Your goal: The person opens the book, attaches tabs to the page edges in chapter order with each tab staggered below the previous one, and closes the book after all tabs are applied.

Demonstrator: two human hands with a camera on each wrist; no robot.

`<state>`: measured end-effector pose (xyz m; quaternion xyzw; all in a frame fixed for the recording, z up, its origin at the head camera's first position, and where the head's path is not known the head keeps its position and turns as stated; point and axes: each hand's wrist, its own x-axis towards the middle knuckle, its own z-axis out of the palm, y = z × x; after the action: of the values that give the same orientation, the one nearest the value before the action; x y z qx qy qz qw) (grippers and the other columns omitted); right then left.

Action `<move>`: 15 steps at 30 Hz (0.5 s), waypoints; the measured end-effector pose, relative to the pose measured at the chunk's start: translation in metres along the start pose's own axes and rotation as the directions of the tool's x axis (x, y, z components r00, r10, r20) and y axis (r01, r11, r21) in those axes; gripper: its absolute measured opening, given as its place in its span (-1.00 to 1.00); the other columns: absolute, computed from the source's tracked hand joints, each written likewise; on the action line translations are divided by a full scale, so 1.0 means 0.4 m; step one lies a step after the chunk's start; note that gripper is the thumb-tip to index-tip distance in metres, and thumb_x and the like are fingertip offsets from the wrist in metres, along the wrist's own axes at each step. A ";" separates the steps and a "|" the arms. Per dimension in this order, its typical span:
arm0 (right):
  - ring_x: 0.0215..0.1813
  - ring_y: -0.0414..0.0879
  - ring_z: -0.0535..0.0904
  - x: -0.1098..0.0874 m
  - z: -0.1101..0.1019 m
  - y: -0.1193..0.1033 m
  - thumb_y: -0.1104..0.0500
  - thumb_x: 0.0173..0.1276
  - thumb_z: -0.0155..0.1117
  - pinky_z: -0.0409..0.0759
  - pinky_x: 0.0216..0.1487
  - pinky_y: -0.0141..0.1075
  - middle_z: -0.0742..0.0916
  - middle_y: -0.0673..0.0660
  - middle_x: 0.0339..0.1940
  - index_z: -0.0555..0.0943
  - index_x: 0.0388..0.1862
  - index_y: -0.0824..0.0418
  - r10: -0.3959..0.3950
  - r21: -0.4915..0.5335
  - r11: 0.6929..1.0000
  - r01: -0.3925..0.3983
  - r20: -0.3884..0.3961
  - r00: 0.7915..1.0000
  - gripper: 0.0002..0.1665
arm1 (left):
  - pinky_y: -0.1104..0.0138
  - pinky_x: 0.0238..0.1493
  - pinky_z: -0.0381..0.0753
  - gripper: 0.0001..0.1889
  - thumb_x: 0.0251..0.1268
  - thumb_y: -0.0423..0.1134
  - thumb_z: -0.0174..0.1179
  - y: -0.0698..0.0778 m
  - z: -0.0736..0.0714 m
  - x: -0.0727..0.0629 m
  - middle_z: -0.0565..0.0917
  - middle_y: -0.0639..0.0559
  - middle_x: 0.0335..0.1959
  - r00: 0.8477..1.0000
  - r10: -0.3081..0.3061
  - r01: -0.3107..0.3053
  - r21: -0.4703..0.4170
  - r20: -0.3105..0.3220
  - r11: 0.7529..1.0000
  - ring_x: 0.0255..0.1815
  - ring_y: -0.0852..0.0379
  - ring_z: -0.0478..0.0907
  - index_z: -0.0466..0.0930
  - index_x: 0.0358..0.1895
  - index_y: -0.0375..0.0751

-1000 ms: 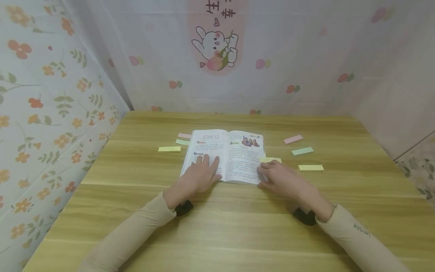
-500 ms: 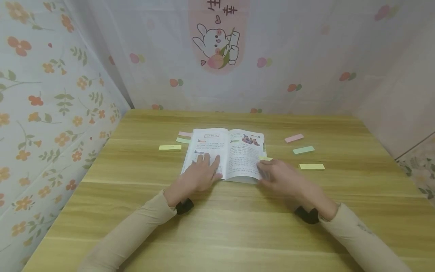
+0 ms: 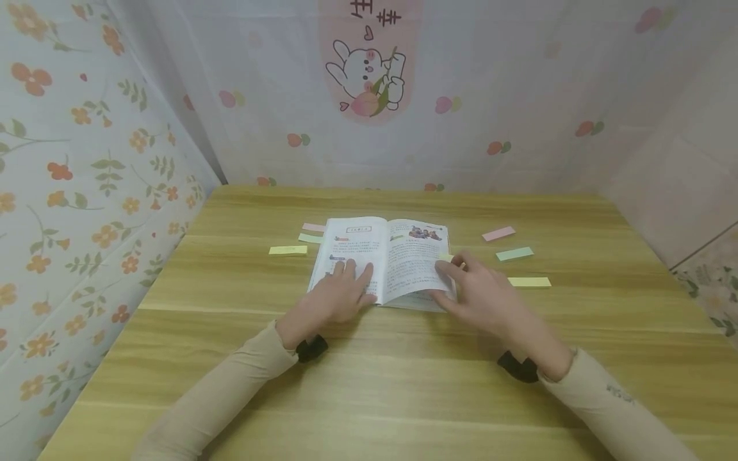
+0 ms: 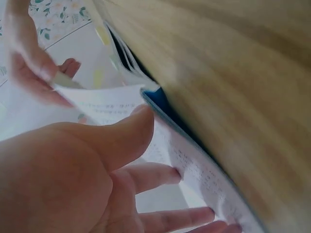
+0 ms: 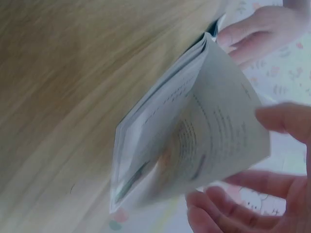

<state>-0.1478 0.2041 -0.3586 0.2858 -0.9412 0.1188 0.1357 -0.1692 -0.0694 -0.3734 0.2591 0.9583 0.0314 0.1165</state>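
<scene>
An open book [image 3: 357, 246] with printed pages lies in the middle of the table. My left hand [image 3: 336, 296] rests on the lower part of its left page, fingers spread and nearly straight. At the book's right side, my right hand [image 3: 484, 291] holds the outer edge of a right-hand page [image 3: 415, 269] between thumb and fingers. In the right wrist view this lifted page [image 5: 228, 121] curves up off the pages below. A yellow sticky strip [image 3: 446, 258] sticks out at the page's right edge, partly hidden by my right fingers.
Right of the book lie a pink strip [image 3: 498, 234], a green strip [image 3: 515, 254] and a yellow strip [image 3: 530, 282]. On the left are a yellow strip [image 3: 288, 250], a pink strip [image 3: 313, 227] and a green strip [image 3: 310, 238]. A printed curtain [image 3: 242, 128] hangs behind the table.
The right-hand page has risen at its lower outer edge, and my right fingers have shifted slightly up and along it. My left hand has stayed in place.
</scene>
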 end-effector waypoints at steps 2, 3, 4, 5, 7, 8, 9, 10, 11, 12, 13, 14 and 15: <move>-0.53 -0.09 0.45 0.001 0.002 -0.007 -0.07 0.28 0.43 0.44 -0.58 -0.30 0.64 0.27 -0.11 0.65 0.12 0.25 0.009 0.002 1.000 -0.009 -0.048 0.999 -0.45 | -0.09 0.17 0.50 -0.31 0.61 0.10 -0.10 0.002 0.003 0.004 0.33 -0.44 0.28 1.000 0.007 -0.007 0.004 -0.009 1.000 0.24 -0.30 0.30 0.12 0.57 -0.28; -0.53 -0.08 0.47 0.002 0.003 -0.010 -0.08 0.27 0.44 0.45 -0.58 -0.29 0.64 0.26 -0.11 0.65 0.12 0.25 0.014 0.007 1.000 -0.014 -0.072 0.997 -0.43 | -0.10 0.18 0.49 -0.31 0.61 0.10 -0.10 0.003 0.005 0.006 0.33 -0.44 0.27 1.000 0.011 -0.011 0.006 -0.016 1.000 0.24 -0.30 0.30 0.12 0.57 -0.29; -0.52 -0.05 0.49 0.004 0.003 -0.013 -0.09 0.26 0.45 0.47 -0.58 -0.27 0.64 0.26 -0.10 0.64 0.14 0.26 0.020 0.012 1.000 -0.019 -0.096 0.995 -0.40 | -0.10 0.19 0.48 -0.32 0.61 0.10 -0.10 0.005 0.008 0.009 0.34 -0.44 0.26 1.000 0.015 -0.015 0.007 -0.024 1.000 0.24 -0.29 0.30 0.13 0.56 -0.29; -0.50 -0.01 0.52 0.006 0.003 -0.015 -0.09 0.25 0.46 0.50 -0.57 -0.24 0.65 0.27 -0.09 0.64 0.16 0.26 0.023 0.015 1.000 -0.021 -0.119 0.993 -0.38 | -0.11 0.19 0.47 -0.32 0.61 0.10 -0.11 0.006 0.011 0.011 0.34 -0.44 0.26 0.999 0.018 -0.018 0.006 -0.032 1.000 0.25 -0.29 0.29 0.14 0.56 -0.29; -0.44 0.05 0.58 0.011 0.002 -0.021 -0.09 0.23 0.48 0.54 -0.55 -0.19 0.65 0.28 -0.05 0.62 0.20 0.27 0.029 0.022 0.999 -0.026 -0.152 0.988 -0.33 | -0.12 0.21 0.45 -0.32 0.62 0.11 -0.12 0.009 0.017 0.017 0.34 -0.44 0.27 0.999 0.024 -0.024 0.009 -0.047 1.000 0.28 -0.29 0.28 0.15 0.55 -0.29; -0.40 0.09 0.61 0.015 0.000 -0.025 -0.08 0.23 0.49 0.57 -0.53 -0.16 0.64 0.29 -0.02 0.60 0.23 0.28 0.032 0.029 0.999 -0.028 -0.162 0.986 -0.31 | -0.12 0.23 0.45 -0.32 0.61 0.12 -0.12 0.010 0.019 0.019 0.34 -0.44 0.28 0.998 0.026 -0.025 0.007 -0.051 1.000 0.29 -0.30 0.28 0.15 0.55 -0.28; -0.37 0.11 0.63 0.018 -0.001 -0.029 -0.07 0.24 0.49 0.59 -0.52 -0.15 0.63 0.30 0.00 0.58 0.24 0.30 0.032 0.038 0.999 -0.026 -0.167 0.985 -0.30 | -0.10 0.21 0.46 -0.31 0.61 0.13 -0.12 0.010 0.020 0.020 0.35 -0.43 0.27 0.998 0.029 -0.028 0.014 -0.054 0.999 0.28 -0.29 0.29 0.15 0.56 -0.28; -0.33 0.13 0.64 0.022 -0.001 -0.032 -0.06 0.24 0.50 0.60 -0.50 -0.14 0.62 0.31 0.03 0.56 0.27 0.31 0.031 0.045 0.999 -0.023 -0.171 0.985 -0.28 | -0.08 0.20 0.48 -0.31 0.61 0.14 -0.11 0.009 0.020 0.021 0.36 -0.42 0.27 0.998 0.031 -0.030 0.016 -0.056 0.999 0.27 -0.28 0.30 0.16 0.56 -0.27; -0.29 0.14 0.65 0.026 -0.001 -0.035 -0.05 0.24 0.50 0.62 -0.49 -0.14 0.61 0.33 0.05 0.54 0.29 0.32 0.029 0.056 0.998 -0.020 -0.173 0.984 -0.26 | -0.06 0.18 0.50 -0.31 0.60 0.14 -0.10 0.008 0.019 0.021 0.37 -0.42 0.25 0.998 0.034 -0.034 0.012 -0.058 0.999 0.25 -0.28 0.31 0.17 0.55 -0.27; -0.28 0.14 0.65 0.030 -0.001 -0.038 -0.04 0.25 0.50 0.62 -0.49 -0.15 0.59 0.33 0.07 0.52 0.31 0.32 0.028 0.063 0.998 -0.017 -0.175 0.984 -0.24 | -0.03 0.15 0.51 -0.31 0.59 0.14 -0.09 0.006 0.017 0.021 0.38 -0.40 0.23 0.998 0.038 -0.037 0.015 -0.056 0.999 0.22 -0.27 0.33 0.17 0.55 -0.26; -0.25 0.14 0.65 0.034 0.000 -0.041 -0.04 0.25 0.50 0.62 -0.49 -0.16 0.57 0.33 0.09 0.50 0.32 0.32 0.028 0.072 0.997 -0.015 -0.179 0.984 -0.23 | -0.01 0.12 0.53 -0.31 0.59 0.14 -0.07 0.003 0.013 0.020 0.40 -0.39 0.21 0.998 0.043 -0.042 0.011 -0.056 0.999 0.19 -0.26 0.34 0.19 0.55 -0.26; -0.21 0.14 0.65 0.038 0.001 -0.043 -0.03 0.25 0.50 0.63 -0.47 -0.17 0.55 0.33 0.12 0.48 0.34 0.32 0.025 0.080 0.997 -0.010 -0.185 0.982 -0.22 | 0.01 0.09 0.54 -0.33 0.59 0.13 -0.06 -0.001 0.009 0.020 0.41 -0.37 0.17 0.997 0.048 -0.048 0.009 -0.053 0.999 0.15 -0.24 0.36 0.21 0.54 -0.25; -0.23 0.12 0.64 0.041 0.003 -0.045 -0.02 0.25 0.51 0.62 -0.48 -0.19 0.53 0.32 0.13 0.47 0.35 0.32 0.021 0.085 0.996 -0.004 -0.193 0.981 -0.21 | 0.03 0.03 0.55 -0.35 0.59 0.12 -0.05 -0.005 0.005 0.020 0.43 -0.35 0.12 0.997 0.056 -0.055 0.006 -0.057 0.998 0.10 -0.22 0.37 0.25 0.51 -0.25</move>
<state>-0.1508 0.1809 -0.3518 0.2725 -0.9194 0.1865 0.2139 -0.1766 -0.0671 -0.3772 0.2848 0.9537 0.0400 0.0879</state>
